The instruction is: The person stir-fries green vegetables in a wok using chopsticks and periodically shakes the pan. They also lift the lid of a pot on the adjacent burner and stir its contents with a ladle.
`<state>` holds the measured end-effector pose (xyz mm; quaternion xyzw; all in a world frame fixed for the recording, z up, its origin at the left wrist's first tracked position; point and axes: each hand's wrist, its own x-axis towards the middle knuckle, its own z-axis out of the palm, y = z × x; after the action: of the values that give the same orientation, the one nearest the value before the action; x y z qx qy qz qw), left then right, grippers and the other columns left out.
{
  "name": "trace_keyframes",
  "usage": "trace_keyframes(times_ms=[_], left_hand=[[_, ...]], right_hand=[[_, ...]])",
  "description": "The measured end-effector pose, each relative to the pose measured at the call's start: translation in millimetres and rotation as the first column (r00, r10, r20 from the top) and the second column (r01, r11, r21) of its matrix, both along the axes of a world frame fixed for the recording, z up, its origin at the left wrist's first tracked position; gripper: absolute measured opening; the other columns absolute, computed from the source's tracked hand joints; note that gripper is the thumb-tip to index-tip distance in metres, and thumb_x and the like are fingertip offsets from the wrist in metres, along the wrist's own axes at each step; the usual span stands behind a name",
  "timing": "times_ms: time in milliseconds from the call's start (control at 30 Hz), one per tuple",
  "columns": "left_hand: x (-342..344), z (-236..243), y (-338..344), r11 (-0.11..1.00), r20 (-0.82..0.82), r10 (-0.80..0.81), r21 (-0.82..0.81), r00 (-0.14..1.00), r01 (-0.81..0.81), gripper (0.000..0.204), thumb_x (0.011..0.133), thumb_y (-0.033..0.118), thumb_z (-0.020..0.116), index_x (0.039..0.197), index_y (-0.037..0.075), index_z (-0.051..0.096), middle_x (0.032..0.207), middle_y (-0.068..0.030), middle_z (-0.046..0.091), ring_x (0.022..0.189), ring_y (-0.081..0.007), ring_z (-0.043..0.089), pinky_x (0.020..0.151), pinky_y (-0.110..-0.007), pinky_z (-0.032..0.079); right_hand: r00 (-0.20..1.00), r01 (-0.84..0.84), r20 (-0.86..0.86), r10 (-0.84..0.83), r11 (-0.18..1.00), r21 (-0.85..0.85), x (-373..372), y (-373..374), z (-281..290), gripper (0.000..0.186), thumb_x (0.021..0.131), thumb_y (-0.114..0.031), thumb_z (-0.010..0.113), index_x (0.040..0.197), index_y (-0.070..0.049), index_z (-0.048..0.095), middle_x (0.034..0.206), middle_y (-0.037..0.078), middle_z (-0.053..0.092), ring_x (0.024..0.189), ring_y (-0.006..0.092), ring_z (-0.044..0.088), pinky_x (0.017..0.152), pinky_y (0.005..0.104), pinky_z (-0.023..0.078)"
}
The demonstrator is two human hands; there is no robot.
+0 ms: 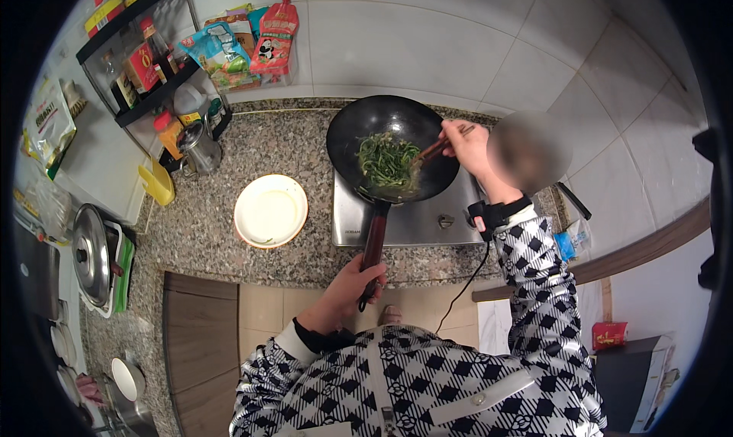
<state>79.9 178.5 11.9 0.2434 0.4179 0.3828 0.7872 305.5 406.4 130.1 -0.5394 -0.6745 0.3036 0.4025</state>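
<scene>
A black wok (355, 120) sits on a silver gas stove (405, 227), its long handle pointing toward me. My left hand (353, 286) is wrapped around the end of that dark red handle (375, 238). Cooked green vegetables (388, 161), in thin strips, lie heaped in the middle of the wok. Over the wok's right rim, my right hand (467, 148) grips a pair of brown chopsticks (432, 151), their tips at the edge of the greens. Left of the stove, a white bowl (271, 211) with a thin orange rim holds only a small green scrap.
A black rack (156, 93) with bottles and sauces stands at the back left. Seasoning pouches (273, 36) hang on the tiled wall. A lidded pan (92, 254) and a small white bowl (128, 379) are at far left. A black cord (464, 288) dangles from my right wrist.
</scene>
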Motion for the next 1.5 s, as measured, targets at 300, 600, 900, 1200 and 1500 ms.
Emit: trace_keyframes(times_ms=[300,600,900,1200,1500], left_hand=[[-11,9,-7,0.996,-0.042,-0.080,-0.042,0.996,0.078,0.026,0.099,0.029,0.057,0.116,0.013,0.047,0.087,-0.0029,0.061,0.066,-0.0138,0.059,0.051,-0.028,0.045],[-15,13,-11,0.989,-0.110,-0.144,-0.031,0.983,0.142,0.023,0.102,0.029,0.050,0.118,0.014,0.047,0.096,-0.0032,0.063,0.075,-0.0157,0.063,0.057,-0.031,0.047],[-25,22,-20,0.969,-0.170,-0.248,-0.029,0.954,0.247,0.026,0.102,0.029,0.049,0.124,0.015,0.045,0.102,-0.0024,0.065,0.080,-0.0164,0.065,0.062,-0.031,0.050],[-36,21,-24,0.953,-0.207,-0.291,0.027,0.934,0.303,0.033,0.102,0.028,0.049,0.132,0.015,0.043,0.108,-0.0012,0.065,0.081,-0.0150,0.067,0.061,-0.026,0.051],[-53,28,-38,0.946,-0.249,-0.294,0.063,0.923,0.318,0.054,0.100,0.029,0.052,0.149,0.015,0.034,0.111,-0.0027,0.066,0.087,-0.0157,0.067,0.066,-0.028,0.053]], right_hand=[[0.993,-0.097,-0.066,0.095,0.995,-0.021,-21,8,-49,0.027,0.098,-0.023,0.060,0.090,0.002,0.067,0.082,0.006,0.069,0.068,0.0111,0.066,0.062,0.0238,0.052],[0.992,-0.024,-0.122,0.019,0.999,-0.043,4,3,-43,0.025,0.097,-0.023,0.060,0.092,0.001,0.068,0.081,0.005,0.068,0.066,0.0108,0.064,0.061,0.0240,0.052],[0.993,0.076,-0.090,-0.072,0.996,0.039,-3,0,-52,0.029,0.097,-0.025,0.059,0.089,0.002,0.067,0.081,0.006,0.069,0.064,0.0109,0.066,0.060,0.0235,0.052],[0.992,0.123,0.004,-0.124,0.985,0.118,13,-19,-23,0.026,0.096,-0.020,0.060,0.088,0.004,0.067,0.078,0.009,0.070,0.062,0.0152,0.067,0.058,0.0295,0.055],[0.978,0.054,0.178,-0.109,0.956,0.288,0,-6,-45,0.027,0.095,-0.024,0.062,0.087,0.002,0.067,0.080,0.013,0.069,0.069,0.0178,0.069,0.062,0.0309,0.054]])
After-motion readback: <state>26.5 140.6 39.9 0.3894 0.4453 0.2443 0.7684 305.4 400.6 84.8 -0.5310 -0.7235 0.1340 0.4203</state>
